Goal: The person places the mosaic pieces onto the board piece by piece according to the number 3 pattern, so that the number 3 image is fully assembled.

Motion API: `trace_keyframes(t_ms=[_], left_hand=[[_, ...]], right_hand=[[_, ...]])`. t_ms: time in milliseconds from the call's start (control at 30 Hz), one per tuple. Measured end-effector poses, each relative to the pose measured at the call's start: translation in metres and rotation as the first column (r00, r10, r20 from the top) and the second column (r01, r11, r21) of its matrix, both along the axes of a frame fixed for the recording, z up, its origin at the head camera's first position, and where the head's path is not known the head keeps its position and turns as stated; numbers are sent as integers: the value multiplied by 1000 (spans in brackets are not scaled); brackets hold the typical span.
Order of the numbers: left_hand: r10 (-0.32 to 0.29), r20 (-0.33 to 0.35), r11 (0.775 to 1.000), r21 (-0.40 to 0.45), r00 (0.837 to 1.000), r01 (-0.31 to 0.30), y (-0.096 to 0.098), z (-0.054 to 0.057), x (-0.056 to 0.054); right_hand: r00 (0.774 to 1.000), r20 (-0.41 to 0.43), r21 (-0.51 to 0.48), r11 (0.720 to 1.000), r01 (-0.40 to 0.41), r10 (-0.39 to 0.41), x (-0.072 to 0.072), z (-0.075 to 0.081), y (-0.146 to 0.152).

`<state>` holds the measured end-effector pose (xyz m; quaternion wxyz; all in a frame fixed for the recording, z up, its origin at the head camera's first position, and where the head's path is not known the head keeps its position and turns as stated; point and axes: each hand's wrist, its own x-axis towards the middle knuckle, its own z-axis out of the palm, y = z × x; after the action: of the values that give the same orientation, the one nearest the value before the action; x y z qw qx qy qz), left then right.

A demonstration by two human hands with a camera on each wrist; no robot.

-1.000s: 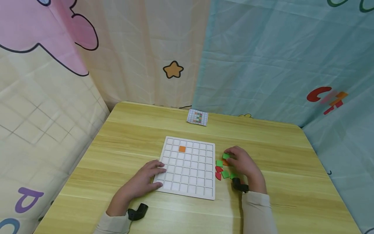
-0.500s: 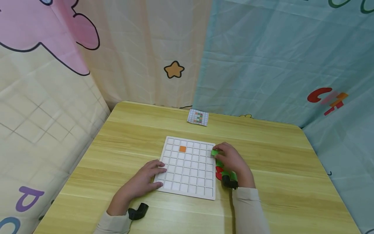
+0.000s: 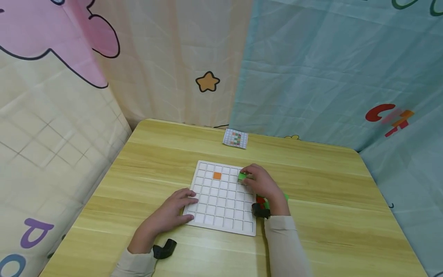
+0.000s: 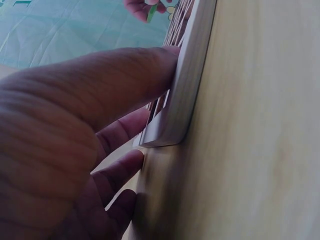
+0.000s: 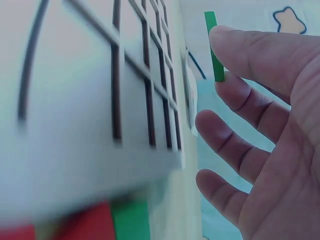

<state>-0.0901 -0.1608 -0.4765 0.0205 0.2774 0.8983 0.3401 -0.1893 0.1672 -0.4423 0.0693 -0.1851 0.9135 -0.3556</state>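
Observation:
A white grid board (image 3: pixel 221 207) lies on the table, with an orange square tile (image 3: pixel 217 176) in one cell of its second row. Above the board's upper right part, my right hand (image 3: pixel 264 186) pinches a green square tile (image 3: pixel 242 176) between thumb and fingers. The right wrist view shows that green tile (image 5: pixel 215 47) edge-on, held off the board. My left hand (image 3: pixel 169 213) rests on the board's left edge; in the left wrist view the thumb (image 4: pixel 135 72) touches the rim, fingers spread.
Red tiles (image 3: pixel 260 199) and green ones lie right of the board, partly hidden by the right wrist. A small printed pattern card (image 3: pixel 235 138) lies at the table's back edge. Printed curtains (image 3: pixel 294 77) hang behind the table.
My right hand has carried the green tile leftward from the loose tiles at the right to above the board. My left hand has stayed on the board's edge.

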Motion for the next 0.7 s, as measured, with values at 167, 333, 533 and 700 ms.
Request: trace_keyframes(t_ms=[167, 333, 533, 700], left_hand=[[-6, 16, 1000, -9, 1000, 6, 1, 1, -1], [-4, 28, 1000, -12, 1000, 4, 1, 0, -2], [1, 20, 1000, -4, 1000, 0, 1, -1, -1], [8, 18, 1000, -2, 1000, -8, 1, -1, 0]], right_hand=[[999, -21, -16, 999, -42, 42, -5, 0, -11], [999, -20, -11, 999, -48, 48, -8, 1, -21], [998, -17, -4, 998, -60, 60, -11, -3, -31], [996, -31, 2, 997, -81, 81, -15, -10, -37]])
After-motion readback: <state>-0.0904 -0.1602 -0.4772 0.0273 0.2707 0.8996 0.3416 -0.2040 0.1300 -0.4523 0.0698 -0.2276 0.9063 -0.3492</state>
